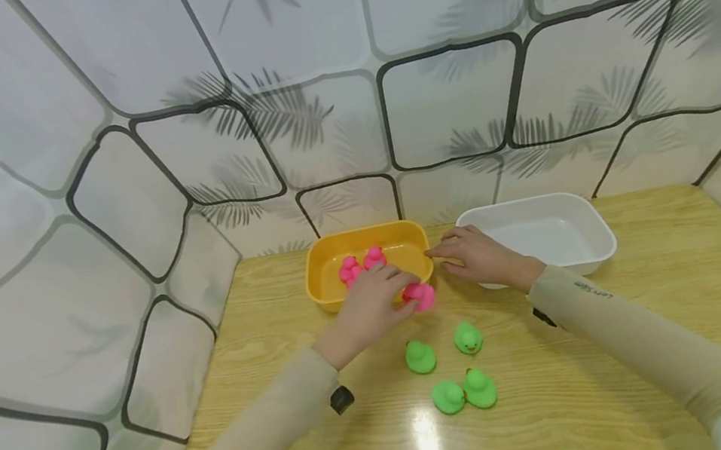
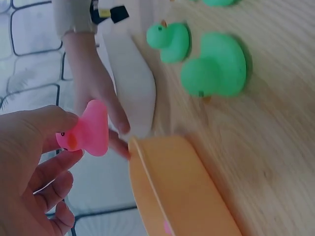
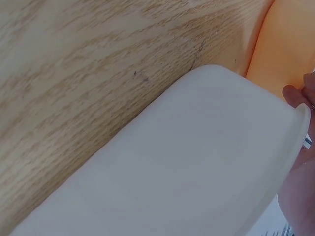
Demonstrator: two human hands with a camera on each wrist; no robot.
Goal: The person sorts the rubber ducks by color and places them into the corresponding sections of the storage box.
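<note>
My left hand [image 1: 371,306] pinches a pink rubber duck [image 1: 421,296] between thumb and fingers, just above the front right rim of the orange basin [image 1: 313,269]. In the left wrist view this duck [image 2: 94,129] hangs sideways, its orange beak beside the fingertips. More pink ducks [image 1: 374,256] lie in the orange basin, partly hidden behind the left hand. My right hand [image 1: 483,258] reaches between the two basins, its extended fingertips touching the orange basin's right rim. The right wrist view has these fingers [image 3: 292,94] against the orange wall, partly hidden by the white basin [image 3: 197,147].
Several green rubber ducks [image 1: 448,397] lie on the wooden table [image 1: 679,305] in front of the basins. Behind the right hand, the white basin [image 1: 549,230] stands at the back right. A patterned wall [image 1: 454,106] closes off the table's back and left.
</note>
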